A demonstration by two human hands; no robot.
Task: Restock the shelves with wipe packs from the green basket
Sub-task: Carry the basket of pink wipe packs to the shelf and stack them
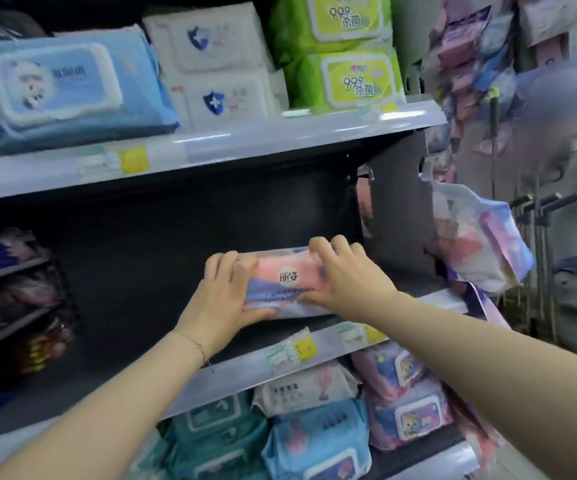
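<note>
Head view, middle bay. I hold one pink-and-lilac wipe pack (287, 282) in both hands at the front of the middle shelf (231, 375), toward its right end and just above a yellow price tag (306, 348). My left hand (224, 292) wraps the pack's left end, fingers curled over the top and thumb beneath the front edge. My right hand (346, 275) clasps the right end, fingers spread across the top and thumb laid along the printed face. Gripping both ends, I judge, keeps a soft pack level and its label turned outward. Whether its underside touches the shelf board or hangs just above it, I cannot tell. The space behind and to its left is dark and unstocked, presumably why the pack belongs here. On the upper shelf (211, 147) the blue pack (69, 88), white packs (218, 64) and green packs (342, 50) lie flat, stacked, lids forward, the arrangement I take as the model. Further lower packs (314, 438) fill the shelf beneath. The green basket is out of view.
</note>
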